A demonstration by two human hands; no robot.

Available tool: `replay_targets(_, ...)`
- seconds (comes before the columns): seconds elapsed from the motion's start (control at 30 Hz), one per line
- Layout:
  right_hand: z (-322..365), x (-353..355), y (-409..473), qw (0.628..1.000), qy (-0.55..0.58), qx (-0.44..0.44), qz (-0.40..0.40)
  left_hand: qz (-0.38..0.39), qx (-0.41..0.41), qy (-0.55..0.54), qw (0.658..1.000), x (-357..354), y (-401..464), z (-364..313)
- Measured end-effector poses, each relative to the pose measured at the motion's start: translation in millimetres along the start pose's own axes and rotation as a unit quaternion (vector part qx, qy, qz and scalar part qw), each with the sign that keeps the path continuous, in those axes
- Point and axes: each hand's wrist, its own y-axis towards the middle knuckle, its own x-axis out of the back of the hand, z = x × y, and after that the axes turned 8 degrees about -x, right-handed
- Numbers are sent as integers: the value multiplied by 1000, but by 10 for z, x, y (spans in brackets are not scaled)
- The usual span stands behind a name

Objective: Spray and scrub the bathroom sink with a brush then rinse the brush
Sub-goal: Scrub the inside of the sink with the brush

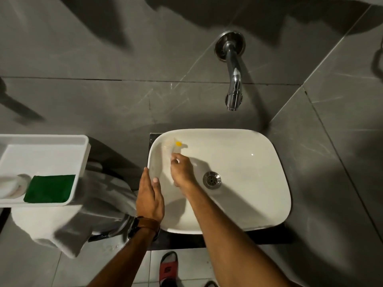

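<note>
The right hand point(181, 169) curls round the pale brush point(171, 146), pressing its bristles against the sink point(269, 204) wall at ten o'clock, apparently mid-scrub. The left hand point(149, 198) lies straight-fingered on the rim at nine o'clock, likely bracing.

dim overhead light, hard wall shadows, blurred and curved edges.

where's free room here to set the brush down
The basin is bare right of the drain, out to its right rim. The tray is bare behind the green sponge. Crowded: the basin's left side, with brush, right hand and left hand.
</note>
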Motion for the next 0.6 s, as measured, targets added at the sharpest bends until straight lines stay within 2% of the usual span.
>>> replay_targets(0.07, -1, -174, -63, 998, 45, -10, 44, -6, -3, -3, 1000, -11, 8, 0)
replay_targets(0.13, -174, -111, -305, 996, 10, 8, 92, -7, -4, -10, 1000, -3, 9, -7)
replay_targets(0.2, -431, 165, -592, 984, -91, 16, 149, -9, -3, -13, 1000, 9, 4, -7)
replay_targets(0.3, -806, 748, -884, 933, -293, -16, 208, -11, 9, -27, 1000, 8, 3, 2)
replay_targets(0.33, -900, 957, -890, 908, -377, -14, 182, -10, 10, -27, 1000, 3, -2, 6)
replay_targets(0.4, -989, 1400, -824, 847, -529, -41, 41, -10, 11, -26, 1000, 7, 0, 7)
replay_targets(0.47, -989, 1875, -777, 790, -598, -74, -111, -6, 19, -28, 999, 11, 1, 4)
replay_targets(0.5, -995, 2072, -762, 775, -608, -87, -150, -5, 20, -29, 999, 19, -2, 8)
replay_targets(0.53, -1012, 2197, -756, 767, -613, -100, -164, -5, 20, -29, 999, 21, -3, 9)
replay_targets(0.6, -1049, 2194, -790, 762, -624, -116, -131, -6, 20, -21, 1000, 13, 1, 7)
